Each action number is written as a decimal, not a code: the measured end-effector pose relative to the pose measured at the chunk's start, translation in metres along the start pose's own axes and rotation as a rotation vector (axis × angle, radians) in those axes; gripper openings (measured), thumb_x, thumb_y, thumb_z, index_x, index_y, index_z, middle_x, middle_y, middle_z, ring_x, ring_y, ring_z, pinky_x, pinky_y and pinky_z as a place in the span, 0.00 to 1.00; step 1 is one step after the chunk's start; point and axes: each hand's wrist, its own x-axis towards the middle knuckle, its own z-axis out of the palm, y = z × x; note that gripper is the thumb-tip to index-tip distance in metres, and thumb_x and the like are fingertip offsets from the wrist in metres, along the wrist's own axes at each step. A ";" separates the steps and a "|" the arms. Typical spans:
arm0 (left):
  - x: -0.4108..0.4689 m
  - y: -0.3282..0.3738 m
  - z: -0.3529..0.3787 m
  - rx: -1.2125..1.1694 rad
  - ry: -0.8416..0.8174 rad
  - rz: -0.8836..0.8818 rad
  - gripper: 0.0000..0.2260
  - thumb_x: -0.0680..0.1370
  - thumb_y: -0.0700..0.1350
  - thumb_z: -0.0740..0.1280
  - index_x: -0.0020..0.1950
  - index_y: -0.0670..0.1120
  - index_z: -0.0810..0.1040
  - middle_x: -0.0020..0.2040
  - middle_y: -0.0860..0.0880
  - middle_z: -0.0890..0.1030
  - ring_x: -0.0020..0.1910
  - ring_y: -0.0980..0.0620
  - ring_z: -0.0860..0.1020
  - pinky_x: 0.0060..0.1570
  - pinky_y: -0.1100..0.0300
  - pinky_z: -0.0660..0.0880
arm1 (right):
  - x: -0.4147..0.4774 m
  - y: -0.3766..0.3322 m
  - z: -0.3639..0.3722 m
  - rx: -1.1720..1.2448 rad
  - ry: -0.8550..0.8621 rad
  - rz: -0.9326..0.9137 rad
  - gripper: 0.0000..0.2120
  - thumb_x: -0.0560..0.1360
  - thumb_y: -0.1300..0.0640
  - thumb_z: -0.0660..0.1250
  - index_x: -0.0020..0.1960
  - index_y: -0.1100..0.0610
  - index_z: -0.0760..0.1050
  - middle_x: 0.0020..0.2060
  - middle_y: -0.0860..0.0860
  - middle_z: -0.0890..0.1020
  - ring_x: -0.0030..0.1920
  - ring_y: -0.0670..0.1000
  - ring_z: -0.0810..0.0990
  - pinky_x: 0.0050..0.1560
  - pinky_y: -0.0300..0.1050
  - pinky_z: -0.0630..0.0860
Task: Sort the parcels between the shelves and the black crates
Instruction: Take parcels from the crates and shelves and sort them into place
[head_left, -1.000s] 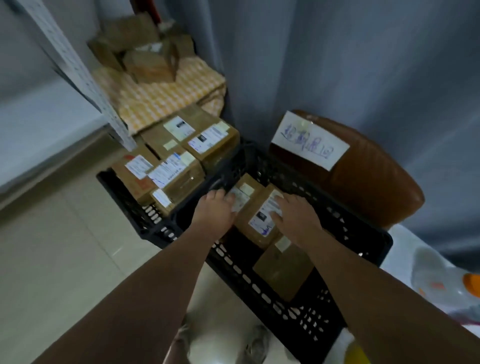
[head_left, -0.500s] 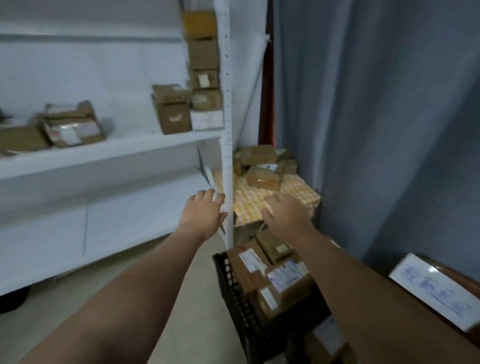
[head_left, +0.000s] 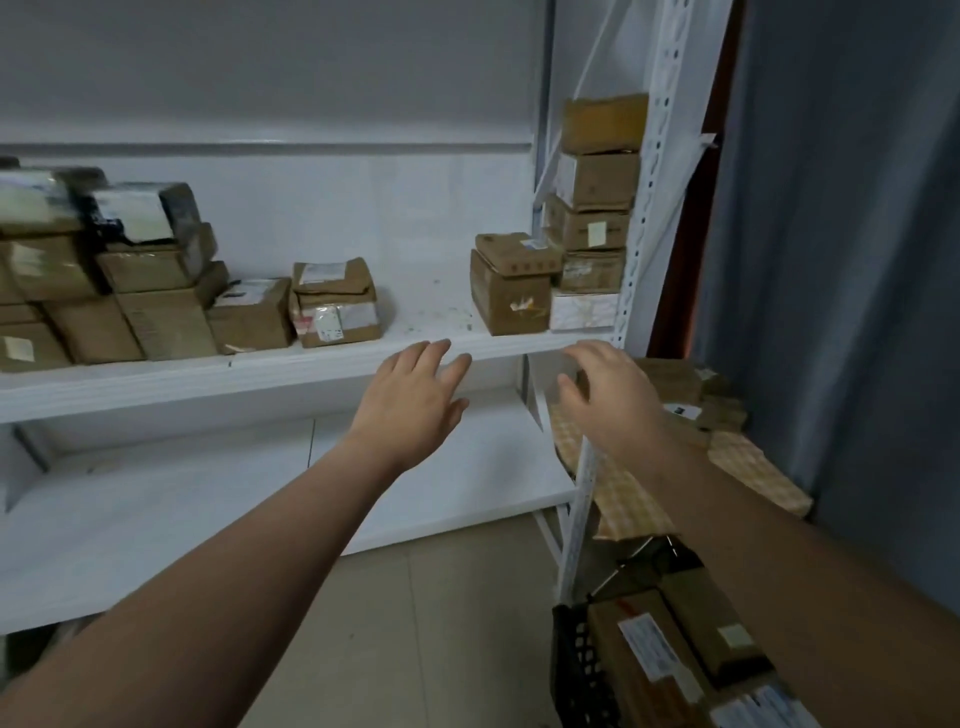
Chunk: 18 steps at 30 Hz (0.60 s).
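Head view: both hands (head_left: 410, 400) outstretched, empty.

In front of you the shelves (head_left: 311, 364) are white, and the parcels (head_left: 511, 299) on them plain brown with white labels (head_left: 597, 232). To your right, the cloth (head_left: 628, 499) is checked yellow and white, the curtain (head_left: 841, 260) grey-blue, the crate (head_left: 571, 670) black, the floor tiles (head_left: 415, 623) beige.

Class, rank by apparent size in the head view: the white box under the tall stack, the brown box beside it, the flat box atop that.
Largest: brown box
Then flat box and white box: alike, unranked.
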 end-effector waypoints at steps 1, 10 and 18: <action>0.004 -0.006 0.004 -0.021 0.006 -0.014 0.23 0.79 0.52 0.63 0.73 0.45 0.66 0.72 0.40 0.67 0.70 0.40 0.66 0.66 0.47 0.64 | 0.010 0.000 0.005 0.003 -0.001 0.000 0.18 0.80 0.54 0.59 0.68 0.56 0.70 0.66 0.52 0.73 0.66 0.54 0.69 0.64 0.48 0.65; 0.107 -0.030 0.053 -0.079 0.073 0.015 0.24 0.80 0.52 0.61 0.74 0.46 0.63 0.74 0.43 0.64 0.72 0.43 0.63 0.68 0.50 0.63 | 0.119 0.032 0.042 0.070 0.028 -0.041 0.19 0.79 0.56 0.61 0.68 0.56 0.70 0.67 0.53 0.72 0.68 0.54 0.67 0.64 0.48 0.65; 0.261 -0.022 0.100 0.012 0.099 0.104 0.30 0.79 0.56 0.60 0.77 0.46 0.54 0.76 0.44 0.59 0.74 0.45 0.58 0.71 0.53 0.55 | 0.214 0.082 0.085 0.127 0.000 -0.013 0.23 0.77 0.59 0.63 0.72 0.58 0.67 0.70 0.55 0.69 0.71 0.54 0.65 0.70 0.47 0.62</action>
